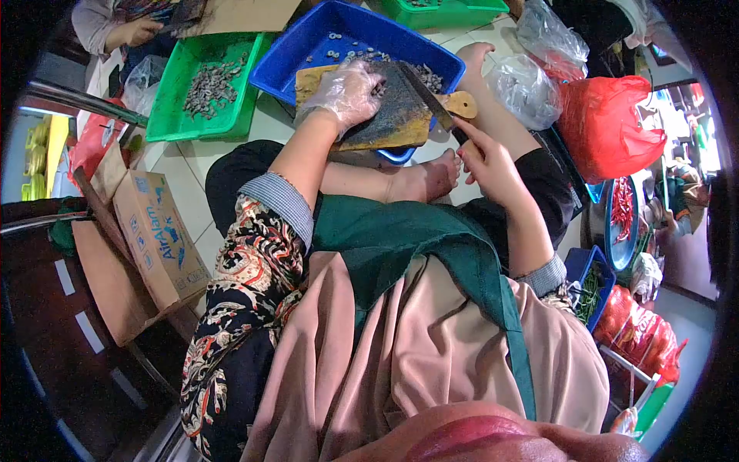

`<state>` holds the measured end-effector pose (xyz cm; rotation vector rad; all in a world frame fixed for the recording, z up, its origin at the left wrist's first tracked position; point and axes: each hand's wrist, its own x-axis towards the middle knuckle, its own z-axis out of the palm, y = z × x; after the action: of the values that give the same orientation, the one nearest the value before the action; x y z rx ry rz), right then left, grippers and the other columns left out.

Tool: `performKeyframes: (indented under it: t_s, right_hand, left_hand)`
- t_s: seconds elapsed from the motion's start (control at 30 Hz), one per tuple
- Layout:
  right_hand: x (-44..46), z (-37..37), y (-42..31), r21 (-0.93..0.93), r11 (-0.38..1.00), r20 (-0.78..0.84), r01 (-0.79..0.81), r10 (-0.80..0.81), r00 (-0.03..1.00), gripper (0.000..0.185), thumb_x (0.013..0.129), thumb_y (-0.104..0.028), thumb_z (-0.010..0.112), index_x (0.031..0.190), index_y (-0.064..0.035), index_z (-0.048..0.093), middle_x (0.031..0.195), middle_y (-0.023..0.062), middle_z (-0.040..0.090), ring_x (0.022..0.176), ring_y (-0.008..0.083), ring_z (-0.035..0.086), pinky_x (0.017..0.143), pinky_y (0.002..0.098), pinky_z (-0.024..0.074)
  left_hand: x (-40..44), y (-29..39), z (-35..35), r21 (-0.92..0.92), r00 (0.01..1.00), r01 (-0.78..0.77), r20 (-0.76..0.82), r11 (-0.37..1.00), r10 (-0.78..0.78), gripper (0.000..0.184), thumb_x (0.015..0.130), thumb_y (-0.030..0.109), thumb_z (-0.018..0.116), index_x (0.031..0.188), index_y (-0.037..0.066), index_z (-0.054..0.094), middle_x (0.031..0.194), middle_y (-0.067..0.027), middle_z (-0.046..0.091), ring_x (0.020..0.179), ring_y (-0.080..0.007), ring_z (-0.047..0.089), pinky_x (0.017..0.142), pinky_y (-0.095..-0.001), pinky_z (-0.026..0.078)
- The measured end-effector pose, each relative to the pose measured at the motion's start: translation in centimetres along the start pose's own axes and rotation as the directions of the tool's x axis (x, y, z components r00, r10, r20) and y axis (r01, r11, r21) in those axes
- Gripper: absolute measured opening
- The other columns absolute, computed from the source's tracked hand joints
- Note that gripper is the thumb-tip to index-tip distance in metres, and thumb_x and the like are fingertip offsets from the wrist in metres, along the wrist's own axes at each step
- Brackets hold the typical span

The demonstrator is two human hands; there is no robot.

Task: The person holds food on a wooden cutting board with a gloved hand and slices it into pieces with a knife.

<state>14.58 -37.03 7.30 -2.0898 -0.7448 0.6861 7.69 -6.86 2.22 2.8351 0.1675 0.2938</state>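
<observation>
My left hand (350,94), in a clear plastic glove, rests on a dark-stained wooden cutting board (396,132). Its fingers are curled down at the board's surface; what they hold, if anything, is hidden. In my right hand (486,163) is the dark handle of a knife (425,94), its long blade slanting over the board's right side. The board lies across the near rim of a blue tub (281,55). Small grey ring-like pieces (369,55) are scattered in the tub behind the board, some close to my left fingers.
A green tray (171,100) with similar grey pieces (212,86) stands left, near another person's hand (140,32) with a blade. Plastic bags (523,91) and a red bag (604,127) sit right. A cardboard box (162,235) is at left. Red chilies (622,208) fill a basin.
</observation>
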Motion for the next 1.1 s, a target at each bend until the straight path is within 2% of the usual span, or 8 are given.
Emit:
performKeyframes:
  t_s: [0.07,0.23,0.37,0.4,0.53,0.63,0.97,1.1]
  right_hand:
    - [-1.2,0.2,-0.8,0.113,0.992,0.046,-0.061,0.056,0.997,0.056,0.098,0.002,0.056,0.152,-0.0121,0.051,0.079,0.0023,0.059,0.063,0.0077,0.054,0.058,0.0283,0.0505]
    - [-2.3,0.9,0.3,0.15,0.985,0.002,-0.079,0.08,0.997,0.056,0.097,0.0,0.058,0.151,-0.0132,0.053,0.081,0.0052,0.061,0.061,0.0105,0.054,0.057,0.0289,0.0499]
    - [-3.0,2.1,0.8,0.02,1.0,-0.051,0.02,-0.019,0.999,0.055,0.095,-0.002,0.061,0.149,-0.0128,0.054,0.086,0.0108,0.063,0.065,0.0154,0.058,0.061,0.0327,0.0517]
    - [-3.4,2.0,-0.6,0.036,0.99,0.009,-0.134,0.134,0.991,0.055,0.093,-0.001,0.063,0.147,-0.0116,0.056,0.091,0.0167,0.064,0.074,0.0246,0.064,0.07,0.0371,0.0536]
    - [-4.4,3.0,0.0,-0.094,0.987,-0.042,0.134,-0.138,0.989,0.056,0.089,0.001,0.064,0.144,-0.01,0.058,0.092,0.0229,0.065,0.085,0.0375,0.065,0.082,0.0426,0.0531]
    - [-4.8,3.7,1.7,-0.163,0.938,-0.055,0.305,-0.317,0.947,0.059,0.091,0.001,0.063,0.149,-0.0094,0.054,0.084,0.0151,0.061,0.073,0.0249,0.06,0.072,0.0364,0.0505]
    - [-4.7,3.8,2.5,-0.194,0.932,0.004,0.306,-0.311,0.95,0.053,0.089,0.003,0.063,0.141,-0.0062,0.059,0.09,0.0238,0.067,0.084,0.0384,0.067,0.079,0.0441,0.0541]
    - [-4.4,3.6,1.7,-0.195,0.939,-0.024,0.282,-0.292,0.956,0.055,0.089,0.004,0.063,0.143,-0.008,0.059,0.088,0.0216,0.065,0.08,0.0365,0.065,0.077,0.0422,0.0535]
  left_hand:
    - [0.2,-0.1,0.1,0.009,1.0,-0.002,0.031,1.0,0.002,0.038,0.087,0.029,0.07,0.12,0.011,0.074,0.117,-0.018,0.069,0.115,-0.0356,0.064,0.1,-0.0468,0.05]
    - [-0.8,1.9,-1.3,-0.002,0.993,0.065,0.099,0.998,-0.064,0.034,0.088,0.037,0.072,0.106,0.008,0.077,0.101,-0.0191,0.072,0.1,-0.0377,0.068,0.091,-0.0481,0.053]
    - [-2.0,2.5,-0.4,-0.026,0.994,0.11,-0.005,0.994,-0.11,0.032,0.086,0.035,0.071,0.096,0.007,0.079,0.1,-0.0198,0.073,0.1,-0.0374,0.069,0.091,-0.0492,0.054]
    - [-2.1,2.8,-0.4,-0.017,0.991,0.132,0.002,0.991,-0.132,0.031,0.086,0.035,0.071,0.097,0.007,0.079,0.1,-0.0196,0.073,0.099,-0.0372,0.07,0.091,-0.0489,0.054]
    - [-2.3,3.0,0.5,-0.013,0.978,0.209,-0.018,0.978,-0.209,0.029,0.085,0.032,0.07,0.099,0.008,0.08,0.101,-0.0185,0.073,0.099,-0.0363,0.07,0.092,-0.0476,0.054]
    - [-2.6,3.1,0.5,-0.051,0.967,0.248,-0.045,0.967,-0.251,0.027,0.085,0.03,0.07,0.1,0.01,0.08,0.101,-0.0173,0.074,0.099,-0.0355,0.07,0.091,-0.0471,0.054]
    - [-2.7,2.5,1.3,-0.09,0.955,0.283,-0.066,0.955,-0.289,0.025,0.084,0.029,0.07,0.098,0.012,0.081,0.101,-0.0158,0.074,0.099,-0.0344,0.069,0.091,-0.0455,0.054]
    - [-2.6,2.0,1.8,-0.096,0.957,0.269,-0.084,0.958,-0.277,0.025,0.083,0.03,0.071,0.098,0.013,0.081,0.101,-0.017,0.074,0.1,-0.0346,0.069,0.092,-0.046,0.053]
